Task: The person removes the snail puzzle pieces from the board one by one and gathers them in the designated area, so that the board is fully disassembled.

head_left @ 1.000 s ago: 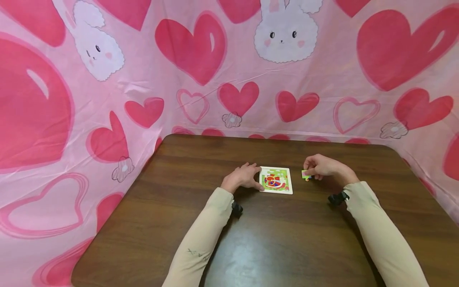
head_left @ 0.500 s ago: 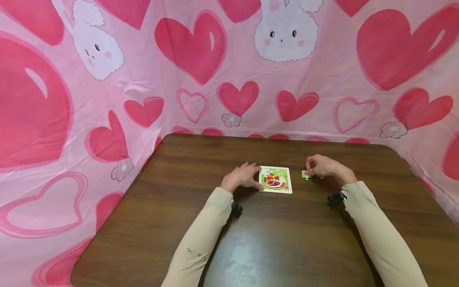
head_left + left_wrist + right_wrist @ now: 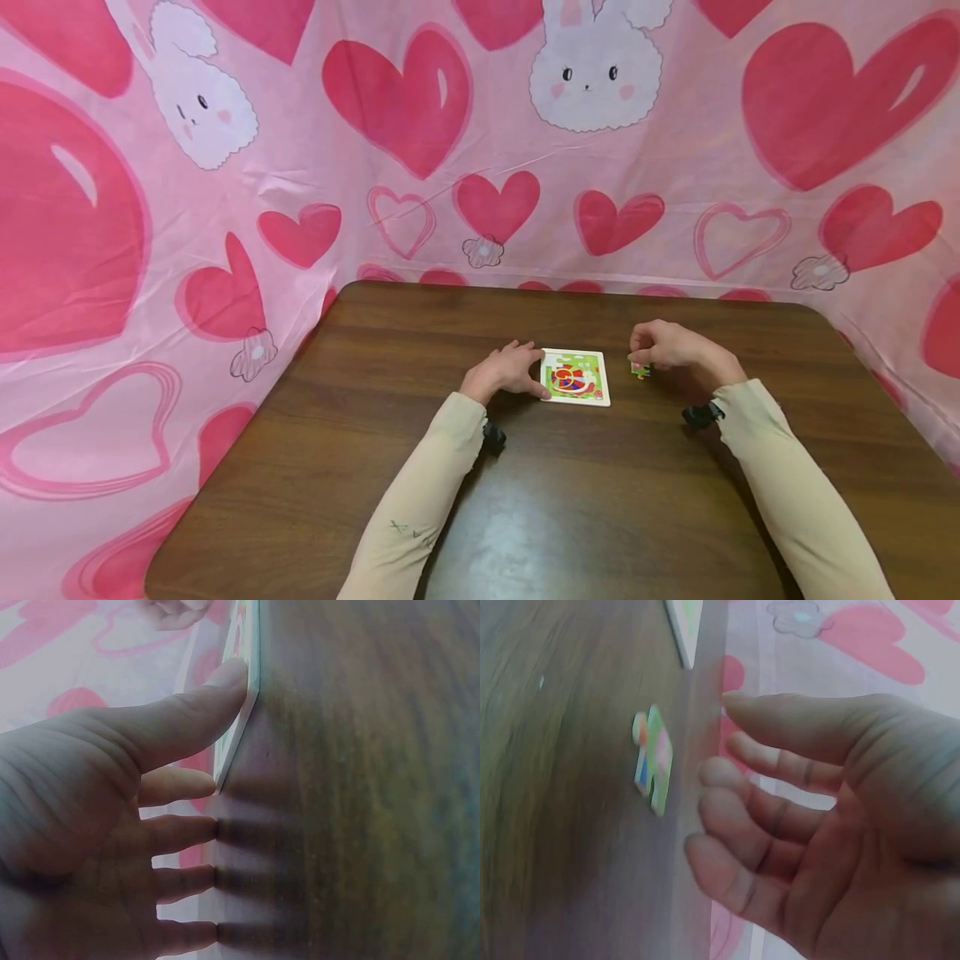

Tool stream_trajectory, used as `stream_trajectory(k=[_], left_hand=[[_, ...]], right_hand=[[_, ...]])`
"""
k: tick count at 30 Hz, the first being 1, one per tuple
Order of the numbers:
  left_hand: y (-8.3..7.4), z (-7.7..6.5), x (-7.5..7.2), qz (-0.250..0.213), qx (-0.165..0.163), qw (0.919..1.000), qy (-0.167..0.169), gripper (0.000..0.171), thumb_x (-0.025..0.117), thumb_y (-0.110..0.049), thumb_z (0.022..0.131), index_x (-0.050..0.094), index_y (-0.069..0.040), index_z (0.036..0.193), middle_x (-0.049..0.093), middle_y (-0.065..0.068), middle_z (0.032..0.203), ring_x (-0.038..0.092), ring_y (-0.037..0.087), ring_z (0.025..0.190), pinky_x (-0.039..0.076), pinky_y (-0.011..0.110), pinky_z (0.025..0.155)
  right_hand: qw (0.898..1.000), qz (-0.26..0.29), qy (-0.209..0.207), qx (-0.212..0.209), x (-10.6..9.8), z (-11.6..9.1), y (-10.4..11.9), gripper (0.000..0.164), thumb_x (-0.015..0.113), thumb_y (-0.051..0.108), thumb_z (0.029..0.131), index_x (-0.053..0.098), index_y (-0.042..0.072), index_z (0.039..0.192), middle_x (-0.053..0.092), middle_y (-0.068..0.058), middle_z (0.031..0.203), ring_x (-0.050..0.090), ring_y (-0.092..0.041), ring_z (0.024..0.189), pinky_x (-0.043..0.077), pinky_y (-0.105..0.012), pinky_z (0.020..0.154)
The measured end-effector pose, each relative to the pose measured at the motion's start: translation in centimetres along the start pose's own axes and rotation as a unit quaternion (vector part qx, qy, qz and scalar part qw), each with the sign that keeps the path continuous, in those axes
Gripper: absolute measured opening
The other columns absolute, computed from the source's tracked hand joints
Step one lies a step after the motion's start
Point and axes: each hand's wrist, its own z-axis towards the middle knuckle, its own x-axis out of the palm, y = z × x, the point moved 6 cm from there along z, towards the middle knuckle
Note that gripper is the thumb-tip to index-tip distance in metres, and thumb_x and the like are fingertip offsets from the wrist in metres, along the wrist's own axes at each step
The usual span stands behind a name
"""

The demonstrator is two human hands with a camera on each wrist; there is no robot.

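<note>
A square snail picture puzzle [image 3: 588, 403] with a white border lies flat on the table. My left hand [image 3: 510, 369] is at its left edge, fingers spread and nearly straight. In the left wrist view the thumb rests on the puzzle's rim, one finger is at its corner, and the other fingertips are down on the table. Right of the puzzle lie small jigsaw pieces [image 3: 660, 757], a green and pink one overlapping another with blue and orange. My right hand [image 3: 667, 344] hovers just over them, fingers loosely bent, thumb apart from the fingertips, nothing between them.
The brown wooden table [image 3: 375, 433] has rounded far corners. A pink cloth [image 3: 420, 225] printed with hearts and rabbits hangs behind and beside it. A black strap with a small device [image 3: 702, 415] sits on the right wrist, another [image 3: 493, 437] on the left.
My right hand has drawn off the jigsaw pieces and shifted slightly left and up, after its fingers were at them. The pieces stay on the table. My left hand keeps its place on the puzzle.
</note>
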Motion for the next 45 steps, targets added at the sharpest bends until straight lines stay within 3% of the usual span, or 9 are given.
stream_trajectory(k=[7, 13, 20, 25, 37, 45], left_hand=[[0.0, 0.0, 0.2, 0.001, 0.001, 1.0, 0.001, 0.082, 0.071, -0.053, 0.084, 0.037, -0.023, 0.152, 0.025, 0.003, 0.164, 0.016, 0.029, 0.153, 0.018, 0.053, 0.122], [0.0, -0.1, 0.0, 0.005, -0.002, 1.0, 0.001, 0.082, 0.071, -0.053, 0.084, 0.037, -0.023, 0.153, 0.025, 0.003, 0.164, 0.017, 0.029, 0.153, 0.019, 0.053, 0.122], [-0.1, -0.1, -0.1, 0.0, -0.003, 1.0, 0.003, 0.081, 0.071, -0.053, 0.084, 0.038, -0.023, 0.152, 0.025, 0.003, 0.164, 0.016, 0.029, 0.153, 0.018, 0.053, 0.122], [0.1, -0.2, 0.0, 0.009, -0.009, 0.9999, -0.001, 0.081, 0.071, -0.054, 0.084, 0.039, -0.024, 0.151, 0.027, 0.003, 0.163, 0.018, 0.029, 0.152, 0.02, 0.053, 0.121], [-0.2, -0.3, 0.0, 0.002, 0.001, 1.0, -0.003, 0.081, 0.071, -0.054, 0.084, 0.039, -0.023, 0.152, 0.027, 0.004, 0.163, 0.018, 0.03, 0.152, 0.02, 0.054, 0.121], [-0.1, 0.0, 0.0, -0.001, -0.003, 1.0, 0.0, 0.081, 0.071, -0.053, 0.084, 0.039, -0.023, 0.152, 0.027, 0.003, 0.163, 0.018, 0.03, 0.152, 0.019, 0.054, 0.122]], right_hand=[[0.999, 0.001, -0.04, -0.038, 0.3, 0.4, 1.7, 0.017, 0.069, 0.022, 0.091, 0.062, 0.007, 0.096, 0.061, -0.004, 0.073, 0.055, -0.014, 0.059, 0.048, -0.029, 0.054], [0.998, 0.005, -0.047, -0.041, 1.1, 1.0, 3.1, 0.021, 0.069, 0.019, 0.091, 0.067, 0.004, 0.105, 0.069, -0.007, 0.088, 0.06, -0.017, 0.064, 0.051, -0.029, 0.06], [0.998, -0.003, -0.05, -0.043, 2.2, 1.7, 4.0, 0.025, 0.07, 0.022, 0.09, 0.068, 0.005, 0.109, 0.064, -0.004, 0.082, 0.057, -0.015, 0.064, 0.051, -0.029, 0.058], [0.999, -0.003, -0.031, -0.042, 3.4, 2.3, 4.7, 0.03, 0.07, 0.024, 0.091, 0.066, 0.007, 0.115, 0.061, -0.005, 0.083, 0.055, -0.016, 0.063, 0.049, -0.03, 0.054], [0.997, -0.05, 0.023, -0.061, 4.9, 3.5, 5.9, 0.04, 0.072, 0.026, 0.089, 0.063, 0.007, 0.123, 0.065, -0.007, 0.094, 0.055, -0.018, 0.077, 0.048, -0.028, 0.063], [0.998, -0.044, 0.032, -0.03, 4.9, 3.7, 6.0, 0.043, 0.073, 0.024, 0.089, 0.063, 0.006, 0.127, 0.061, -0.009, 0.094, 0.053, -0.02, 0.08, 0.046, -0.027, 0.063]])
